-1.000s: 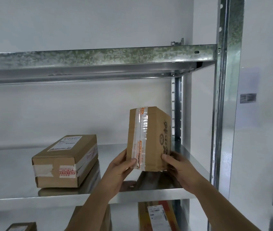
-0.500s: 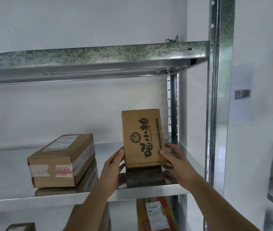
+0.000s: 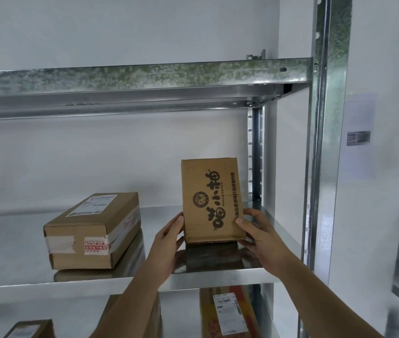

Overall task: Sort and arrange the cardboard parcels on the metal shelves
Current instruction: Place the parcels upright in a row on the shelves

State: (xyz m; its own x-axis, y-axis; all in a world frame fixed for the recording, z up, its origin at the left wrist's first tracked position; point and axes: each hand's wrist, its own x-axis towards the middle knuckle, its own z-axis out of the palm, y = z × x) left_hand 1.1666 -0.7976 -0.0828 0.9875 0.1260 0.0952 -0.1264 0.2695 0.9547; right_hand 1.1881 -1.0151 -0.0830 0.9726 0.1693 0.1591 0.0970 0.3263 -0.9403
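Standing at a metal rack, person works the middle shelf; upper shelf beam above. Flat parcel, taped and labelled, lies at left, well apart from the work. Printed box stands upright on end toward the right, bottom edge on or just above the shelf; cannot tell which. Left hand presses its left side, fingers fairly straight. Right hand grips the lower right edge, thumb on front, fingers curled behind. Judged stiff cardboard, prob. light, tall and narrow so tip-prone; hold low on both sides. Labelled parcel sits on the shelf below.
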